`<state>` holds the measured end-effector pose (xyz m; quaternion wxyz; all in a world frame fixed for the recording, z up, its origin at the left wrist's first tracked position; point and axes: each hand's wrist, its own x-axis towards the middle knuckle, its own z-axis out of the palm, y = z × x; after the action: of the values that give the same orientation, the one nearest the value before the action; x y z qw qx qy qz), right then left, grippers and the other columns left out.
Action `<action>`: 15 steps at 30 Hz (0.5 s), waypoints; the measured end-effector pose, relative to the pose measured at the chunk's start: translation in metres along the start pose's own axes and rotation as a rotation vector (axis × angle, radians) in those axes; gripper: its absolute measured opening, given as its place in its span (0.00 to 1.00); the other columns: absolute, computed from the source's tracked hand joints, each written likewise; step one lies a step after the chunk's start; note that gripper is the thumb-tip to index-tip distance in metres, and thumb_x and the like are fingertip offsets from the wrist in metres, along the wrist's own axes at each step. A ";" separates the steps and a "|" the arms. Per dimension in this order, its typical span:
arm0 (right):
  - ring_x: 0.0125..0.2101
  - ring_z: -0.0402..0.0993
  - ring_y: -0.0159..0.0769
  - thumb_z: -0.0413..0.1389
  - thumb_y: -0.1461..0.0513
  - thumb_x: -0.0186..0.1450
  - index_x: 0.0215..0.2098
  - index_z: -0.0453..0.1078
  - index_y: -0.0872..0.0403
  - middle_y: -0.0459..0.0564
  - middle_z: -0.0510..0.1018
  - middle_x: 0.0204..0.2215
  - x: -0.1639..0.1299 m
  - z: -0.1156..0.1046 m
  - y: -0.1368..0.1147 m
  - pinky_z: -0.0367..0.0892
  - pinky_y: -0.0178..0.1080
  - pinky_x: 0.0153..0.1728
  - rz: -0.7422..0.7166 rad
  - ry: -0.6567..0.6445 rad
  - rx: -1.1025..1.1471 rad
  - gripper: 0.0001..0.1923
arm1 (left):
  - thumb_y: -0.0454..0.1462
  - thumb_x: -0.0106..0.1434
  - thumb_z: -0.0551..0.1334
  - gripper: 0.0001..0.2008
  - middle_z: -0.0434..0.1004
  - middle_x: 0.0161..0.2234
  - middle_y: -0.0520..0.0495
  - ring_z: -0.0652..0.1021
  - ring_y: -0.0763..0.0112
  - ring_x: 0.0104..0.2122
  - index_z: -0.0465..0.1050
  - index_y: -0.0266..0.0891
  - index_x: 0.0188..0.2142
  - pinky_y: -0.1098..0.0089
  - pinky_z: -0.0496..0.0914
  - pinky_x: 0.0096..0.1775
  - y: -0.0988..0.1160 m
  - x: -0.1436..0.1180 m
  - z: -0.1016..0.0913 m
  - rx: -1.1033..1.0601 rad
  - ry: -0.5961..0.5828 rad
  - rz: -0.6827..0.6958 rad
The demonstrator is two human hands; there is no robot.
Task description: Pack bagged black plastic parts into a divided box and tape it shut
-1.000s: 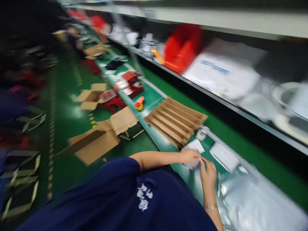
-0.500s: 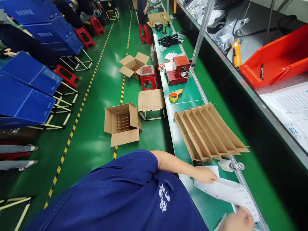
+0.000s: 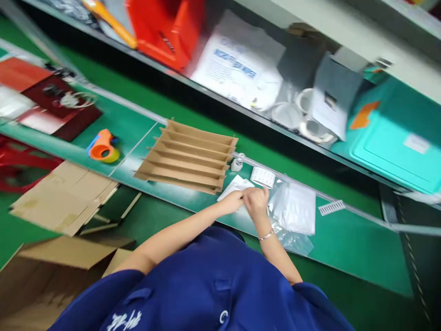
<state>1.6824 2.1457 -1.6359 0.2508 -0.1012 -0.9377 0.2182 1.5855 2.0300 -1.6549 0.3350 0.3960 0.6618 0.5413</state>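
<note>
Head: white sheet point(image 3: 237, 186) under fingers point(image 3: 253, 198)

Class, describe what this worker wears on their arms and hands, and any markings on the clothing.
Both forearms are bare below short dark blue sleeves. The left hand is ungloved; the right hand is too, with a thin silvery bracelet at the wrist. The blue shirt carries white printed markings, blurred.

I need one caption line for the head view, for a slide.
Both hands, left and right, meet over white paper beside a cardboard divider on the green bench.
</note>
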 end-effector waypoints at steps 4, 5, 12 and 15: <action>0.47 0.75 0.41 0.53 0.59 0.70 0.44 0.76 0.47 0.51 0.82 0.45 -0.015 0.032 0.013 0.61 0.51 0.59 -0.122 -0.136 0.161 0.10 | 0.34 0.60 0.56 0.16 0.83 0.42 0.42 0.79 0.58 0.48 0.78 0.37 0.44 0.58 0.72 0.54 -0.011 -0.013 -0.017 -0.008 0.037 -0.051; 0.48 0.75 0.41 0.54 0.59 0.69 0.45 0.76 0.47 0.51 0.81 0.46 -0.014 0.034 0.021 0.62 0.50 0.58 -0.062 -0.160 0.213 0.11 | 0.36 0.60 0.56 0.17 0.83 0.42 0.42 0.80 0.58 0.46 0.77 0.37 0.46 0.57 0.73 0.52 -0.015 -0.017 -0.022 -0.006 0.058 -0.075; 0.53 0.69 0.48 0.48 0.61 0.67 0.49 0.73 0.56 0.62 0.78 0.47 0.033 0.024 0.150 0.62 0.56 0.57 0.438 -0.012 0.228 0.16 | 0.44 0.59 0.59 0.14 0.83 0.42 0.39 0.81 0.56 0.42 0.77 0.38 0.38 0.56 0.75 0.48 -0.036 -0.044 -0.050 0.065 0.194 -0.224; 0.52 0.69 0.46 0.53 0.60 0.65 0.45 0.73 0.55 0.61 0.78 0.44 0.062 0.024 0.190 0.58 0.53 0.60 0.509 -0.044 0.266 0.12 | 0.47 0.59 0.59 0.16 0.83 0.43 0.40 0.81 0.53 0.43 0.77 0.40 0.39 0.52 0.74 0.49 -0.039 -0.053 -0.054 0.110 0.219 -0.275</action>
<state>1.6321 2.3237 -1.7156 0.1785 -0.2946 -0.8505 0.3975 1.5569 1.9551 -1.6818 0.3098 0.2582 0.7709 0.4931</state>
